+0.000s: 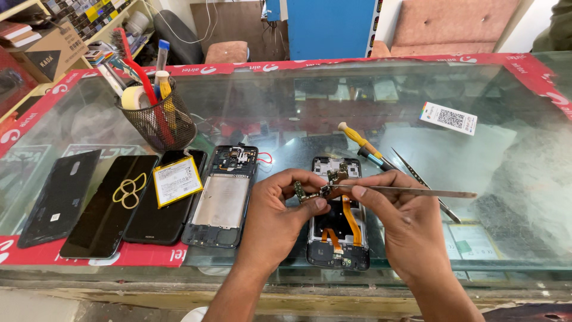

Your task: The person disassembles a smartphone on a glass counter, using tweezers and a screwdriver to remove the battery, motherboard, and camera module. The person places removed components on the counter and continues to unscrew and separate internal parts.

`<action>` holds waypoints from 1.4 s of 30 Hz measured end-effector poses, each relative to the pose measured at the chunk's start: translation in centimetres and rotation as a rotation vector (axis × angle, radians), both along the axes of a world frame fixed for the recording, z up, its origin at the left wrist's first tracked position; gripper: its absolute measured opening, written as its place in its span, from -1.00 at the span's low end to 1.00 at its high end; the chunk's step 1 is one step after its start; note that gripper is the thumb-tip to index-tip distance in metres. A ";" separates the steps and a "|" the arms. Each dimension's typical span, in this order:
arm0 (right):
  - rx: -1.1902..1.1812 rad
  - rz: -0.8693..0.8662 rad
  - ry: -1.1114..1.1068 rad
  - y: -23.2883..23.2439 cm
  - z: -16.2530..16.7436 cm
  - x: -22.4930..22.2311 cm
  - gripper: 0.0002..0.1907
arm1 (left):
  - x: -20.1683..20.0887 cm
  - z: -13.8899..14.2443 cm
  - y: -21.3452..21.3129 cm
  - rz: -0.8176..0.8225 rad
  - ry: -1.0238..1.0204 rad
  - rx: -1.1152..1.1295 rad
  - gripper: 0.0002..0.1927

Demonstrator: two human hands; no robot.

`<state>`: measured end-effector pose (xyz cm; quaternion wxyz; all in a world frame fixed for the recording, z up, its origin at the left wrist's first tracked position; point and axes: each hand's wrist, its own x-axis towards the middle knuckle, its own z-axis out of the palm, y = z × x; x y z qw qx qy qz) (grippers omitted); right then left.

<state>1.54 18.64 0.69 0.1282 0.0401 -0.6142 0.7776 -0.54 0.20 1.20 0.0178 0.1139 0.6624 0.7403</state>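
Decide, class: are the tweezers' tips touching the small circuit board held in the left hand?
Touching. The head view shows the tweezers in the right hand meeting the small board pinched by the left hand, with no gap.

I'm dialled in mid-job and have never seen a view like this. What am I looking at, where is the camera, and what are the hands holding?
There is one picture, from a camera worn on the person's head, looking down at a glass counter. No machine: two bare hands. The left hand pinches a small green circuit board. The right hand holds long metal tweezers whose tip meets that board. Beneath them lies an opened black phone with orange ribbon cables. To the left lie a bare phone frame, a yellow-edged flat battery, dark phone panels and a black mesh tool cup. A yellow-handled screwdriver lies behind.
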 end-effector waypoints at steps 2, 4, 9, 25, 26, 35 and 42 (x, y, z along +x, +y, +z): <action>-0.034 -0.014 0.038 0.0 0.0 0.0 -0.90 | -0.1 0.0 0.1 -0.011 -0.042 0.033 -0.74; -0.002 -0.045 0.051 -0.2 0.0 0.1 -0.91 | 0.0 0.0 0.0 -0.002 -0.052 0.005 -0.74; 0.192 -0.116 0.042 -0.5 0.0 0.9 -0.90 | 0.0 -0.2 0.0 0.015 0.076 -0.039 -0.75; 0.371 -0.185 0.244 -1.0 0.0 1.8 -0.86 | -0.2 -0.9 0.2 0.072 0.141 0.035 -0.83; 0.386 -0.191 0.248 -1.0 0.0 1.8 -0.86 | -0.2 -0.9 0.2 0.074 0.143 0.030 -0.83; 0.467 -0.227 0.227 -1.0 0.1 1.9 -0.86 | -0.1 -0.7 0.2 0.080 0.140 0.005 -0.82; 0.436 -0.199 0.203 -1.0 0.2 1.8 -0.86 | 0.0 -0.5 0.1 0.102 0.167 -0.051 -0.81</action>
